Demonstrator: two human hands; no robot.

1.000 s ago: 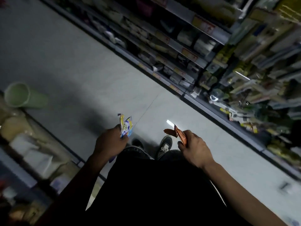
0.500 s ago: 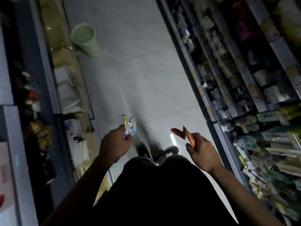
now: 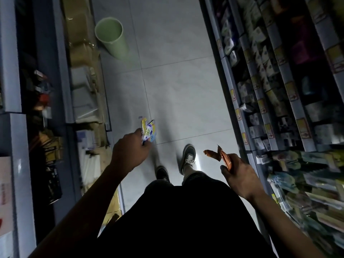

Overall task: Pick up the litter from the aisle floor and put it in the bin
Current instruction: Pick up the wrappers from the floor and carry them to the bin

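Two pieces of litter are held, none is seen left on the floor (image 3: 176, 86) ahead. A yellow-blue wrapper (image 3: 148, 132) is pinched in the left hand (image 3: 130, 151), fingers closed round its lower end. An orange-brown wrapper (image 3: 216, 155) is gripped in the right hand (image 3: 240, 175), fingers curled shut on its near end.

All places are taken from the bin (image 3: 111, 40), a pale green cylinder standing on the floor, mouth open upward, just beside the base of the left shelving (image 3: 83, 75).

- Yellow-blue wrapper: well apart from the bin, toward the camera and slightly right of it. Long axis runs roughly along the aisle; free end points away from the person, toward the bin.
- Orange-brown wrapper: further right again and a little nearer the person, crumpled. Long axis lies more across the aisle; free tip points left, toward the aisle centre.
- Left hand is judged the nearer of the two to the bin, on the bin's side of the aisle.
- Right shelving (image 3: 279, 90) lies across the aisle from the bin; the shoes (image 3: 189, 157) are seen between the two hands, toes pointed bin-ward.

Judgement: pickup is done, carry is in hand. The drop turns on the gap being closed forward and left; the left-hand wrapper would be released first, the right arm would have to cross over.
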